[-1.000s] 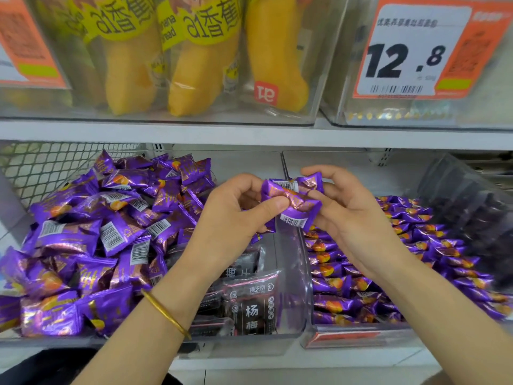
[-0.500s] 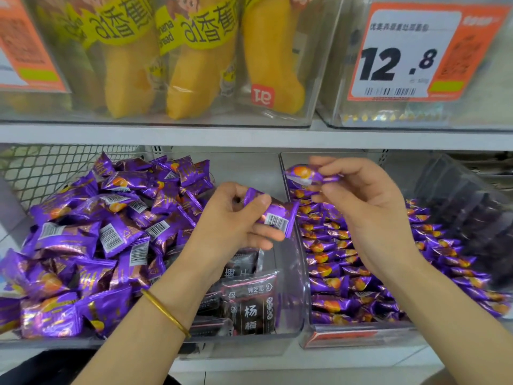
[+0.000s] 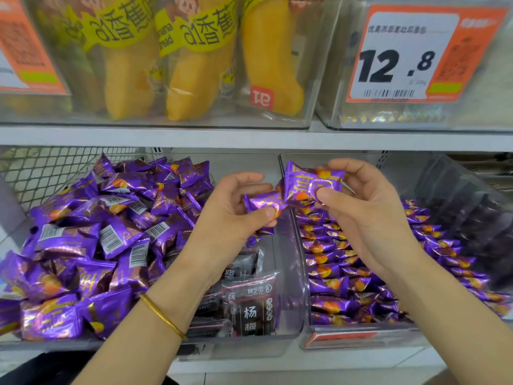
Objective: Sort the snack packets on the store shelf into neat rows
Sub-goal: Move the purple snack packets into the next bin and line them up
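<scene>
My left hand [image 3: 230, 215] pinches a purple snack packet [image 3: 261, 202] between thumb and fingers, above the divider between two clear bins. My right hand [image 3: 369, 215] holds a second purple packet [image 3: 305, 182] face up, just above and right of the first; the two packets touch. A loose heap of purple packets [image 3: 91, 237] fills the left of the shelf. In the right clear bin [image 3: 358, 333], purple packets [image 3: 341, 270] lie in neat rows, partly hidden under my right hand.
Black plum-snack packets [image 3: 249, 304] stand in the middle bin below my left wrist. A dark empty-looking clear bin [image 3: 472, 218] sits far right. Above, the upper shelf [image 3: 249, 138] carries yellow banana-bread packs [image 3: 194, 65] and a 12.8 price tag [image 3: 402, 56].
The packets, held together a second ago, were split between both hands. My right hand turned its packet face up, and the left brought its packet up until the two touch.
</scene>
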`<state>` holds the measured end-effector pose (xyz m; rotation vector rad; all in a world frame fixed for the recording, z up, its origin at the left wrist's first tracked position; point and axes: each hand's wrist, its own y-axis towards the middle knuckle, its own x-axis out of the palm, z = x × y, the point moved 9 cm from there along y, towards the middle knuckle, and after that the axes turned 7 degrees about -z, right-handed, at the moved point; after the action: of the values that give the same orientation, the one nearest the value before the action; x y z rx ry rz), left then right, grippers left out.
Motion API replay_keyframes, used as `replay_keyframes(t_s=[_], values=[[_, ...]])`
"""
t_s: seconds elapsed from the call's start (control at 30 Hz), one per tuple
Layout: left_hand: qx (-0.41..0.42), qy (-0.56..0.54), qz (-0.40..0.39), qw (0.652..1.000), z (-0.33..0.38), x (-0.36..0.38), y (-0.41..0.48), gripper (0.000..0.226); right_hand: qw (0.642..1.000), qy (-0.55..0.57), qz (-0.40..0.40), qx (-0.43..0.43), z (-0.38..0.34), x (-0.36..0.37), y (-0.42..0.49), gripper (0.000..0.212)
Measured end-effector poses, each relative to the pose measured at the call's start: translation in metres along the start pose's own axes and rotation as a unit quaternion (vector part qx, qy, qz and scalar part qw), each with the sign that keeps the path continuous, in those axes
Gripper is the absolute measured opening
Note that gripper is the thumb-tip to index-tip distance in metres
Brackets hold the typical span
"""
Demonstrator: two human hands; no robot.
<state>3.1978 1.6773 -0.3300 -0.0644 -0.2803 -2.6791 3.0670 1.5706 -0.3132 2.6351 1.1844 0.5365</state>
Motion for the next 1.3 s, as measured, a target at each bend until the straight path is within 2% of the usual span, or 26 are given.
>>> replay_keyframes(t_s=[0.07, 0.13, 0.27, 0.33, 0.43, 0.57, 0.63, 0.7, 0.77, 0.87, 0.93, 1.07, 1.17, 1.3], values=[[0.010, 0.045, 0.014, 0.999, 0.003, -0.002, -0.001, 0.044, 0.999, 0.038, -0.009, 0.019, 0.000, 0.002, 0.001, 0.043], [0.022, 0.051, 0.013, 0.998, 0.006, 0.000, -0.001, 0.040, 0.999, 0.021, -0.032, 0.031, 0.002, 0.007, 0.000, 0.044], [0.001, -0.077, 0.000, 0.997, 0.003, 0.007, -0.001, 0.015, 0.995, -0.076, -0.044, 0.050, 0.008, 0.008, -0.002, 0.031], [-0.007, -0.115, -0.012, 0.993, 0.001, 0.009, -0.002, 0.020, 0.990, -0.124, -0.040, 0.051, 0.008, 0.006, -0.003, 0.030], [0.025, -0.018, -0.025, 0.999, 0.007, 0.014, -0.003, 0.037, 0.986, -0.152, -0.056, 0.048, 0.008, 0.011, -0.004, 0.029], [0.069, 0.018, -0.030, 0.997, 0.013, 0.022, -0.002, 0.033, 0.982, -0.141, -0.095, 0.088, 0.006, 0.017, -0.007, 0.052], [0.087, 0.062, -0.037, 0.994, 0.014, 0.028, 0.000, 0.033, 0.978, -0.158, -0.103, 0.090, -0.001, 0.016, -0.007, 0.051], [0.093, 0.117, -0.031, 0.988, 0.012, 0.031, 0.001, 0.039, 0.981, -0.167, -0.074, 0.067, -0.012, 0.000, -0.001, 0.041], [0.085, 0.142, -0.018, 0.986, 0.008, 0.030, 0.003, 0.040, 0.982, -0.184, 0.008, 0.041, -0.024, -0.042, 0.008, 0.037], [0.065, 0.133, 0.000, 0.989, 0.000, 0.023, 0.004, 0.035, 0.965, -0.233, 0.095, 0.069, -0.023, -0.109, 0.013, 0.047], [0.052, 0.127, 0.007, 0.991, -0.004, 0.020, 0.004, 0.032, 0.951, -0.270, 0.082, 0.127, -0.004, -0.131, 0.011, 0.047], [0.034, 0.111, 0.025, 0.993, -0.009, 0.018, 0.005, 0.029, 0.924, -0.310, 0.012, 0.224, 0.040, -0.128, 0.008, 0.037], [0.030, 0.105, 0.035, 0.993, -0.011, 0.015, 0.006, 0.026, 0.913, -0.329, 0.028, 0.239, 0.057, -0.130, 0.012, 0.037], [0.030, 0.093, 0.053, 0.994, -0.010, 0.007, 0.006, 0.023, 0.914, -0.341, 0.047, 0.212, 0.067, -0.124, 0.015, 0.037]])
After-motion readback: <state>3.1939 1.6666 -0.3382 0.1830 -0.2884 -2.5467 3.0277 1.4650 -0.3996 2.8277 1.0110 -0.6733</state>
